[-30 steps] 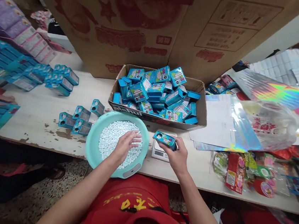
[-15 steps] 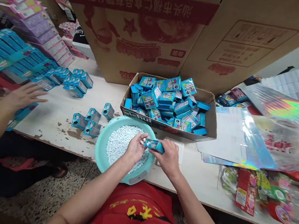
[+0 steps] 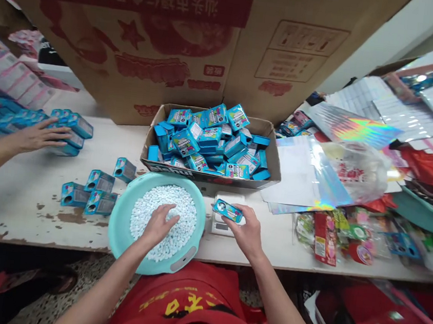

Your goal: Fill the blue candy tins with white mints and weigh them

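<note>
My left hand (image 3: 160, 224) reaches into a turquoise bowl (image 3: 117, 229), thumb and fingers apart, at the surface of small white candies (image 3: 184, 215). I cannot make out any candy in its fingers. In my right hand (image 3: 250, 232) is a small blue candy box (image 3: 228, 210), tilted, with a round opening at its left end. The box hovers over a white scale (image 3: 217, 227) to the right of the bowl. Left of the bowl stand several similar blue boxes (image 3: 99, 202), their round openings showing.
Behind the bowl, a cardboard tray (image 3: 211, 177) is heaped with blue boxes. A tall carton (image 3: 194, 77) rises behind it. Papers (image 3: 293, 165) and bagged sweets (image 3: 326, 238) lie right. At left, a co-worker's hand (image 3: 37, 137) touches grouped blue boxes.
My left hand has moved away from the box opening, down to the candies in the bowl. My right hand keeps the box, now over the scale. The view has turned right.
</note>
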The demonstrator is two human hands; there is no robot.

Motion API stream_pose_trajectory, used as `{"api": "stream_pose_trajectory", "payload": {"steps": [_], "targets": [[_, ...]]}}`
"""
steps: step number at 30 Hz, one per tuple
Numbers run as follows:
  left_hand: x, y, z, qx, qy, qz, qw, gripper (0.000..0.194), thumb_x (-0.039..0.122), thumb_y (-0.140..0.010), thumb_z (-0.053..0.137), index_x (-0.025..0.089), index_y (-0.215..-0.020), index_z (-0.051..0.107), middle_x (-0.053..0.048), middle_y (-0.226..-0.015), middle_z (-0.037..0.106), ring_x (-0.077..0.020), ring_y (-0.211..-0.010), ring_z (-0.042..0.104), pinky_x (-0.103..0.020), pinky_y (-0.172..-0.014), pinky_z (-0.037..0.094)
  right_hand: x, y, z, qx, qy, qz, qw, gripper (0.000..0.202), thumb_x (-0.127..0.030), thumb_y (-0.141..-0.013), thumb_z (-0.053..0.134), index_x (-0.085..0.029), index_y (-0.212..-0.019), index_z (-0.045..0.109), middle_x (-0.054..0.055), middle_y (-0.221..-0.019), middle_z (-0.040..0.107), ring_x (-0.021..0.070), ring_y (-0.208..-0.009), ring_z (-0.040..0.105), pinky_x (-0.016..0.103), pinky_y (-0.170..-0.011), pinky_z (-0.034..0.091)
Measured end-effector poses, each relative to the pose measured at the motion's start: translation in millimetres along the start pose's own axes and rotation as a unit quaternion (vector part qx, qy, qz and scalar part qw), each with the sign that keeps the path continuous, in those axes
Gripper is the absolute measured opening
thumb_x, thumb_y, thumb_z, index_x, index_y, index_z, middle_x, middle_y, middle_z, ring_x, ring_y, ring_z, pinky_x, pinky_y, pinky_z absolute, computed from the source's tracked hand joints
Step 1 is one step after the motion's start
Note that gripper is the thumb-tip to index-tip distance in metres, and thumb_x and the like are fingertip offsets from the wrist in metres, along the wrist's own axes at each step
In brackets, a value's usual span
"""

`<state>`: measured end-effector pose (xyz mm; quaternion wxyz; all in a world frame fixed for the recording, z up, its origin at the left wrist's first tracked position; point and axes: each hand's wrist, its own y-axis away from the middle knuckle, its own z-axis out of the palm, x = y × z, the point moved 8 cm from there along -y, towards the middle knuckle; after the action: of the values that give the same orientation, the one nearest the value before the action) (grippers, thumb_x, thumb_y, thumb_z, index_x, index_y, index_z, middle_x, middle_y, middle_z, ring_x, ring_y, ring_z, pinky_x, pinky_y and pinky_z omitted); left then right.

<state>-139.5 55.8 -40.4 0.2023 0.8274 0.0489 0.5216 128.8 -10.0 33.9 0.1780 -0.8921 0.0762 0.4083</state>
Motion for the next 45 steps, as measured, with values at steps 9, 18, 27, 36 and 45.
{"api": "stream_pose_trajectory", "payload": {"steps": [9, 18, 27, 36, 45], "targets": [[-8.1, 7.2, 20.7, -0.094, -0.086, -0.01, 0.992, 0.056, 0.059, -0.071, 0.053, 0.017, -0.107, 0.063, -0.011, -0.115, 0.066, -0.0278, -0.099, 0.062, -0.038, -0.086, 0.048, 86.5, 2.4, 20.8, -0.004, -0.026, 0.084, 0.996, 0.04, -0.053, -0.075, 0.065, -0.022, -0.099, 0.062, 0.009, -0.099, 0.065, 0.0258, -0.094, 0.06, 0.042, -0.082, 0.05], [-13.2, 2.4, 24.2, -0.095, -0.092, -0.009, 0.991, 0.055, 0.058, -0.073, 0.053, 0.018, -0.11, 0.062, -0.01, -0.112, 0.067, -0.0268, -0.098, 0.063, -0.037, -0.086, 0.048, 138.8, 86.6, -19.5, 0.095, -0.064, 0.279, 0.953, 0.048, -0.054, -0.076, 0.058, -0.019, -0.109, 0.056, 0.012, -0.11, 0.056, 0.024, -0.098, 0.057, 0.042, -0.081, 0.051], [-4.0, 0.5, 39.6, -0.098, -0.104, 0.011, 0.99, 0.046, 0.053, -0.072, 0.057, 0.021, -0.104, 0.065, -0.009, -0.109, 0.068, -0.0272, -0.092, 0.064, -0.037, -0.082, 0.046, 172.2, 176.2, -28.8, 0.103, -0.075, 0.383, 0.915, 0.053, -0.06, -0.066, 0.064, -0.015, -0.095, 0.062, 0.013, -0.095, 0.065, 0.0261, -0.087, 0.063, 0.044, -0.077, 0.053], [5.8, 1.7, 44.2, -0.107, -0.116, 0.027, 0.987, 0.044, 0.051, -0.076, 0.054, 0.02, -0.106, 0.065, -0.009, -0.111, 0.067, -0.0274, -0.095, 0.063, -0.036, -0.084, 0.046, 164.0, 191.6, -11.1, 0.071, -0.129, 0.408, 0.901, 0.053, -0.064, -0.06, 0.066, -0.016, -0.083, 0.064, 0.013, -0.081, 0.072, 0.0266, -0.076, 0.068, 0.042, -0.073, 0.055], [13.4, -2.8, 41.2, -0.064, -0.063, 0.045, 0.995, 0.04, 0.05, -0.076, 0.056, 0.019, -0.099, 0.066, -0.008, -0.101, 0.069, -0.0248, -0.091, 0.062, -0.036, -0.084, 0.046, 142.9, 164.1, -5.4, 0.09, -0.127, 0.359, 0.92, 0.049, -0.054, -0.069, 0.063, -0.016, -0.099, 0.061, 0.014, -0.1, 0.068, 0.0252, -0.088, 0.064, 0.043, -0.08, 0.052]]}}
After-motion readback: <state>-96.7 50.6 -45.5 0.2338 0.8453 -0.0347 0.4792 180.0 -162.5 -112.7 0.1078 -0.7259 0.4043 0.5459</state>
